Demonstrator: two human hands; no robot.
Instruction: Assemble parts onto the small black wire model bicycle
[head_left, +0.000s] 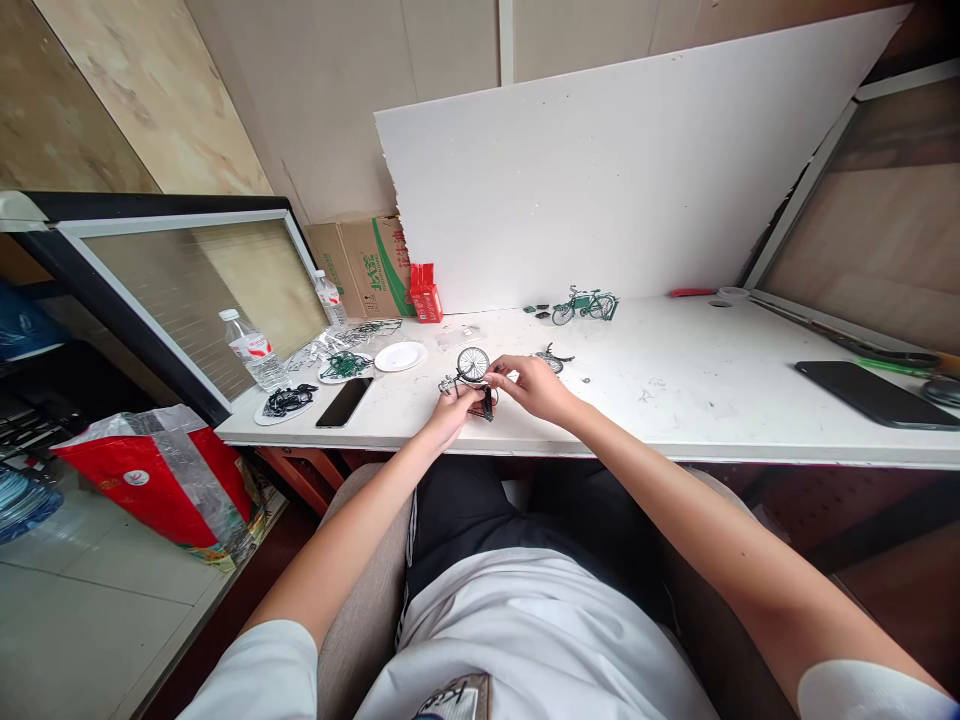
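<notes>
My left hand (pixel 453 407) and my right hand (pixel 531 385) meet at the near edge of the white table (pixel 675 390). Between them they hold a small model bicycle part (pixel 471 385): a dark frame with one spoked wheel (pixel 473 363) standing up above my fingers. My left hand grips the frame from below. The fingertips of my right hand pinch it beside the wheel. A finished green model bicycle (pixel 586 304) stands at the back of the table. Another small wheel piece (pixel 553 359) lies just behind my right hand.
Left of my hands lie a black phone (pixel 344 401), a white plate (pixel 400 356) and plates of dark and green parts (pixel 287 401). Two water bottles (pixel 253 350), a red box (pixel 424 293) and a carton (pixel 367 266) stand at the back left. A second phone (pixel 874 393) lies right.
</notes>
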